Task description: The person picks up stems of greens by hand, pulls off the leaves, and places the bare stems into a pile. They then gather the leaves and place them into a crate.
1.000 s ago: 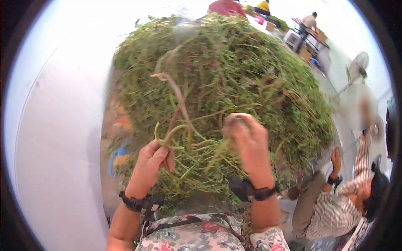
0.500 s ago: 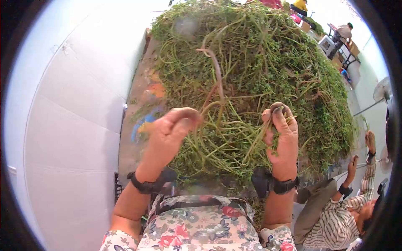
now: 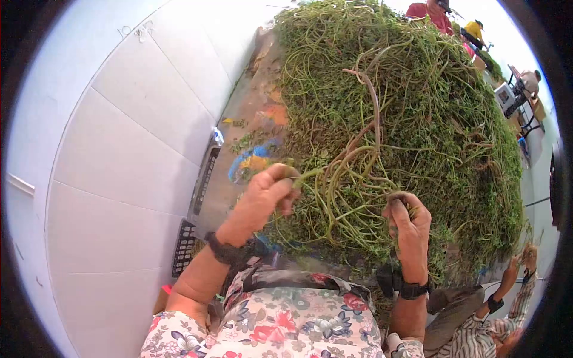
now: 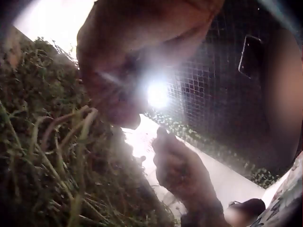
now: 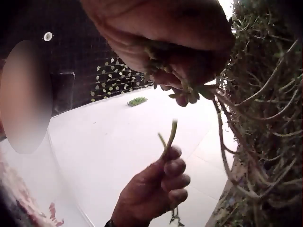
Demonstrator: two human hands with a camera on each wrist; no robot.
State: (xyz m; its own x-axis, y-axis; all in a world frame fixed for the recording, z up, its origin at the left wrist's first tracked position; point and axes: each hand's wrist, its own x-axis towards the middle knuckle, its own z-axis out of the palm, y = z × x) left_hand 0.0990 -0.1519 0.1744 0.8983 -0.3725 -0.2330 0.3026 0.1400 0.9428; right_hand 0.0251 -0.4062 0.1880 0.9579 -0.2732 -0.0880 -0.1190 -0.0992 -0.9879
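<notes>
My left hand [image 3: 262, 194] pinches a green stem [image 3: 309, 175] at the near left of a broad heap of leafy greens [image 3: 418, 95]. In the right wrist view, the cut end of a stem [image 5: 171, 135] stands up from the left fist, and a small sprig hangs below. My right hand [image 3: 412, 224] has its fingers curled round leafy sprigs [image 5: 189, 90] at the heap's near edge. Long bare stems [image 3: 334, 197] lie tangled between the two hands, and a thick brownish stem [image 3: 373, 101] runs over the heap beyond them.
A white wall [image 3: 125, 197] stands on the left, with a black plastic crate [image 3: 184, 247] beside the table's edge. Blue and orange patches mark the tabletop [image 3: 224, 197]. Another person in a striped shirt [image 3: 477, 334] is at the right; others are at the far end.
The head view has swung left, showing more wall. My left hand has left the thick stems' base and now pinches a green stem at the left. The right hand still holds its sprigs.
</notes>
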